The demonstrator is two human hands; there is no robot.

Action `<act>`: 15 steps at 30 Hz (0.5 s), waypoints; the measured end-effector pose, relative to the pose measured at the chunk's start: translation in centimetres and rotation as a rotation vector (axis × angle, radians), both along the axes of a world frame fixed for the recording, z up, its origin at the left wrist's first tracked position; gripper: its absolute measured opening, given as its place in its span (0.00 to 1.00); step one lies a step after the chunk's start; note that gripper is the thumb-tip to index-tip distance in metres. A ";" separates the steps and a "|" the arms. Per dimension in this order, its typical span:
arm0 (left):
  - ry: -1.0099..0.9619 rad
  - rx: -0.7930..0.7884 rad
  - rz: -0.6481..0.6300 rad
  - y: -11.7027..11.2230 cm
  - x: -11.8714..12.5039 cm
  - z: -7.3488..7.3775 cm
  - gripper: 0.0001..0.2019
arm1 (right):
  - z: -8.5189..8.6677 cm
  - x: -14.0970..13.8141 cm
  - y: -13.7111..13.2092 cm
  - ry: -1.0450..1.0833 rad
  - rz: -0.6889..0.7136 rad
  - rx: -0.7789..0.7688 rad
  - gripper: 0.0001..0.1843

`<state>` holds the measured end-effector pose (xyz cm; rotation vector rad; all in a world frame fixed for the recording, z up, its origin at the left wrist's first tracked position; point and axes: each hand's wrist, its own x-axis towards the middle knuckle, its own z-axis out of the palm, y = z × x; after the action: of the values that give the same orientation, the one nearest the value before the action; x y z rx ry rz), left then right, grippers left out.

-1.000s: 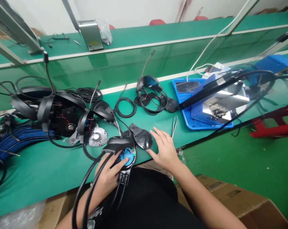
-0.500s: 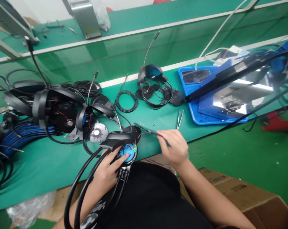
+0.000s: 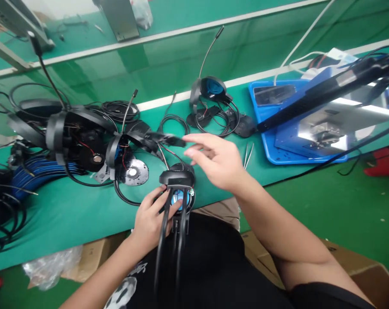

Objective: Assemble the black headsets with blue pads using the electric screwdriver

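- While the left hand (image 3: 151, 221) holds an opened headset (image 3: 177, 178) at the near edge of the green tabletop (image 3: 68, 223), its fingers (image 3: 154, 195) curl closed around the earcup, with the thumb against the blue-centred driver (image 3: 180, 198).
- Two black cables (image 3: 162, 249) hang from the headset toward the near side, in front of the person's black shirt (image 3: 207, 262).
- Right hand (image 3: 214, 161) is above the tabletop, just right of the held headset; its fingers (image 3: 197, 150) are spread open and hold nothing visible.
- Steel tweezers (image 3: 248, 155) lie right of that hand, just beside a blue tray (image 3: 265, 146).
- Farther away: a second headset (image 3: 212, 88) with a blue earcup and loose wiring; a coil of black cable (image 3: 173, 124) to its left.
- Left side: a heap of opened headsets (image 3: 81, 133), a metal speaker disc (image 3: 133, 173), a bundle of blue cables (image 3: 40, 178).
- Near right, on the green floor (image 3: 310, 206): a cardboard box (image 3: 342, 257).
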<state>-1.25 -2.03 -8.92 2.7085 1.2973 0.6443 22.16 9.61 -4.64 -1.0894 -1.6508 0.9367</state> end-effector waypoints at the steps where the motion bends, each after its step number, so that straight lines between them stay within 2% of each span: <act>1: -0.009 -0.008 0.005 0.0 0.0 0.0 0.23 | -0.7 -0.3 0.3 -0.004 0.069 -0.053 0.15; 2: -0.022 -0.017 0.015 -0.1 0.0 0.0 0.24 | -1.6 -0.5 0.4 -0.054 0.079 -0.083 0.16; 5: -0.057 -0.044 0.036 -0.3 -0.2 -0.2 0.25 | -4.3 -0.5 -0.6 -0.327 -0.036 -0.097 0.16; 8: -0.073 -0.076 0.015 -0.4 -0.3 -0.4 0.26 | -5.9 -0.4 -2.0 -0.466 -0.042 -0.109 0.20; 11: -0.084 -0.076 0.025 -0.4 -0.3 -0.3 0.26 | -6.2 -0.5 -2.5 -0.469 -0.041 -0.173 0.29; 13: -0.083 -0.056 0.031 -0.3 -0.1 -0.1 0.26 | -5.9 -0.5 -2.3 -0.359 -0.043 -0.314 0.33; 15: -0.095 -0.042 0.022 -0.2 0.0 0.3 0.25 | -5.6 -0.2 -1.8 -0.191 -0.027 -0.466 0.32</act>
<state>-1.27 -2.25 -8.60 2.5998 1.3049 0.7300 21.93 7.77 -10.25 -1.5492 -1.6028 1.2711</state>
